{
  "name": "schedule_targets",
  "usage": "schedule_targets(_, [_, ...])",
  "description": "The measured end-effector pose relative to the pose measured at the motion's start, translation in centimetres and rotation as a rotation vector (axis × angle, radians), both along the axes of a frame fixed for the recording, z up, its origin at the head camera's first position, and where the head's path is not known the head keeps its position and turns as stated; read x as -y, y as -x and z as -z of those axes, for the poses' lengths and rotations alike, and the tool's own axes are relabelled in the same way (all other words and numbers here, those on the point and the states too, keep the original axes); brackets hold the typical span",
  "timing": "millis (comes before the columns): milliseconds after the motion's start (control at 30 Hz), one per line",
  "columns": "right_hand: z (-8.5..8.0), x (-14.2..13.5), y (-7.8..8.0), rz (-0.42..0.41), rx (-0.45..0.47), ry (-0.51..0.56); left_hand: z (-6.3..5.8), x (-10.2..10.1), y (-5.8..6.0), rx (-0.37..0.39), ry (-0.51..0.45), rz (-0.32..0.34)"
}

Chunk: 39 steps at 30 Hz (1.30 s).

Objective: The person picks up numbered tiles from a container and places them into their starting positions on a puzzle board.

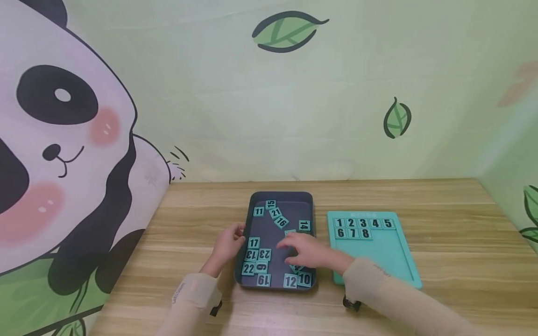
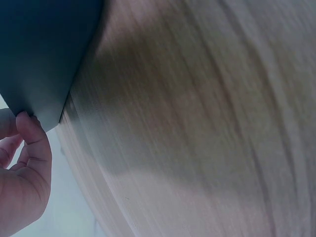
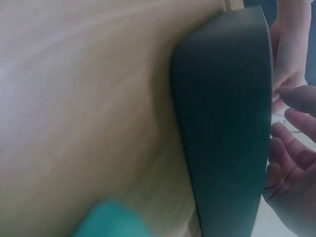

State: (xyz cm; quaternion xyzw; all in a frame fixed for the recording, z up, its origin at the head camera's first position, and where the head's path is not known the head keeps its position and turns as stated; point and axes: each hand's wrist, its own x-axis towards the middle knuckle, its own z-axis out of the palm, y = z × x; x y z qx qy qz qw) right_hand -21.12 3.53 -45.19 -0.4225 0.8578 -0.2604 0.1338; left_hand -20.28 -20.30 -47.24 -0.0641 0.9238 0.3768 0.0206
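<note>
A dark grey tray (image 1: 277, 242) holds several teal number tiles, among them 17 (image 1: 254, 242), 21 (image 1: 275, 213) and 12 (image 1: 290, 281). My left hand (image 1: 227, 243) pinches the tray's left edge, with the thumb (image 2: 35, 133) against the outer wall in the left wrist view. Over the right half of the tray hovers my right hand (image 1: 308, 251), fingers spread and loosely bent, with no tile showing between them. It hides part of some tiles beneath it. To the right lies a teal board (image 1: 386, 256) with tiles 1 to 8 set in order in its top two rows.
Both tray and board lie on a wood-grain table (image 1: 454, 233). Behind it rises a pale green wall (image 1: 210, 93) printed with leaves and a large panda. The board stands a short gap away from the tray's right side.
</note>
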Motion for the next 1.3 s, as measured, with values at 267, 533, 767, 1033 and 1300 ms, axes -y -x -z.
schedule_targets(267, [1.4, 2.3, -0.8, -0.052, 0.036, -0.032, 0.0, 0.0, -0.2, -0.046, 0.019, 0.026])
schedule_targets(533, [2.4, 4.0, -1.2, -0.031, 0.008, -0.110, 0.1, 0.1, -0.1, -0.030, 0.010, 0.019])
schedule_targets(767, [2.3, 4.8, -1.4, 0.043, 0.004, -0.144, 0.1, 0.1, -0.1, -0.031, 0.002, 0.019])
schedule_targets(1033, [2.6, 5.4, -1.3, 0.014, -0.090, -0.181, 0.1, 0.2, -0.1, -0.047, 0.008, 0.027])
schedule_targets(1300, [2.6, 5.8, -1.1, -0.012, -0.093, -0.208, -0.1, 0.2, 0.0, -0.054, 0.025, 0.036])
